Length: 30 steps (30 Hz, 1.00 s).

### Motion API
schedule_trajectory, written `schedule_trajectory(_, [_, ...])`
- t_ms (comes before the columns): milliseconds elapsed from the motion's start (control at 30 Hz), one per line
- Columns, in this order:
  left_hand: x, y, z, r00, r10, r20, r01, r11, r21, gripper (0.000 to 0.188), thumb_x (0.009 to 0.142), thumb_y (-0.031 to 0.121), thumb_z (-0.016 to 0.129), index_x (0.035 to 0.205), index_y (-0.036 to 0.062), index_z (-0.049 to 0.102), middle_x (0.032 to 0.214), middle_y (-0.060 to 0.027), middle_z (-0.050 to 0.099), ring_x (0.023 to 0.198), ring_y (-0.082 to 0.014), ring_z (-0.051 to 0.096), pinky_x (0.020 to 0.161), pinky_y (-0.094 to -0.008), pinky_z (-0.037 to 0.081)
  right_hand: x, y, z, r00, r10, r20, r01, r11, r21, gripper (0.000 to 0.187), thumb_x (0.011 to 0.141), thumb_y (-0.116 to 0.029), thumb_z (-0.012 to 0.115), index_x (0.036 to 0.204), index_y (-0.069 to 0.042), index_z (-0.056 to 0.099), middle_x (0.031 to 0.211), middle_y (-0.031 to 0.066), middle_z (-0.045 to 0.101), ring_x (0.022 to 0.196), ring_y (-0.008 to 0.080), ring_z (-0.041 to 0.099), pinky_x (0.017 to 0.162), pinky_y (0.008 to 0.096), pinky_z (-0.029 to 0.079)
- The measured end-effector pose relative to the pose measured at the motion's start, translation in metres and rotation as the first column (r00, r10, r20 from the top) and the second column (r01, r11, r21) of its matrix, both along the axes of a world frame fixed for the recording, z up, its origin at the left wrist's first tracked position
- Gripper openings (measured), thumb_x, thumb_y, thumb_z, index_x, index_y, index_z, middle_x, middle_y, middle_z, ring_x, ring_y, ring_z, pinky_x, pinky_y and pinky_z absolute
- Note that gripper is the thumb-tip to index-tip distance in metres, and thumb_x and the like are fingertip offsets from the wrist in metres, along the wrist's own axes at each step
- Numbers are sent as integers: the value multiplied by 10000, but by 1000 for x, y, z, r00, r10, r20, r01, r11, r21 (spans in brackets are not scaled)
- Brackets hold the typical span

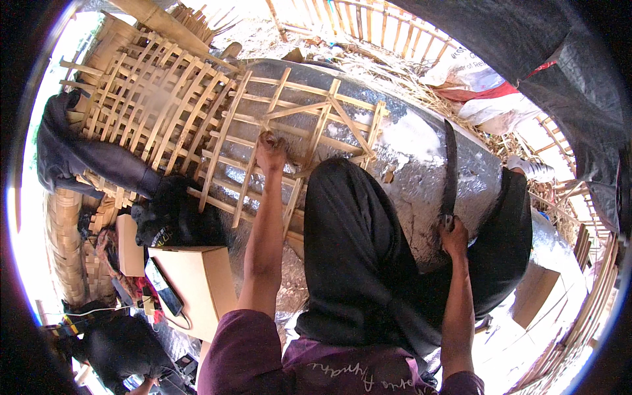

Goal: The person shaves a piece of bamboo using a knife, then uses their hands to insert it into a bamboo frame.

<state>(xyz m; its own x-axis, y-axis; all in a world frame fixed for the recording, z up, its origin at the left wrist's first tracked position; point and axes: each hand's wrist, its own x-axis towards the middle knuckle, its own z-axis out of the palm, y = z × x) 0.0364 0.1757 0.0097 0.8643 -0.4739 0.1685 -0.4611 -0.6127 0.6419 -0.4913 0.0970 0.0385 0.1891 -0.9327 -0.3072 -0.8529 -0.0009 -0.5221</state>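
My left hand is closed on a slat of an open bamboo lattice, near its middle. The lattice lies in front of my bent knee, its slats crossing in wide squares with a couple of diagonal strips at the right end. In my right hand is the handle of a machete. Its long dark blade points away from me, to the right of the lattice and apart from it. My fingers hide part of the handle and part of the gripped slat.
Beneath the lattice spreads a shiny silver sheet. A denser bamboo weave adjoins at left, beside a person in dark clothes. Cardboard boxes stand lower left, near another person. Straw and sacks lie far right.
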Motion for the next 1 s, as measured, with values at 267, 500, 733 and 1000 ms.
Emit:
schedule_trajectory(267, [38,8,-22,997,-38,-69,41,998,44,337,778,264,684,1051,67,677,988,-196,685,958,-386,645,832,-438,508,3,0,-4,999,-41,19,40,999,35,288,802,-203,683,1012,-22,602,895,182,666,848,371,644,738,432,483])
schedule_trajectory(500, [21,-4,-12,989,-34,-141,46,995,84,314,749,245,715,990,44,704,949,-193,698,906,-369,669,807,-425,518,-12,-3,-23,999,-25,21,25,999,-37,278,796,-203,687,1000,-30,609,862,168,668,816,351,647,720,429,483])
schedule_trajectory(733, [77,21,-36,953,-118,-278,66,980,-188,356,730,176,770,1030,37,641,907,-161,698,826,-298,681,705,-385,529,11,0,0,998,-23,52,18,996,87,301,800,-240,675,1008,-34,604,893,181,675,850,355,656,745,422,494])
schedule_trajectory(1000, [29,8,-4,907,-98,-410,45,990,-137,266,809,12,662,1066,70,627,896,-70,671,791,-170,629,685,-315,523,3,3,-5,1000,14,19,-12,998,-63,325,800,-314,710,922,-39,590,793,191,657,762,400,637,678,474,485])
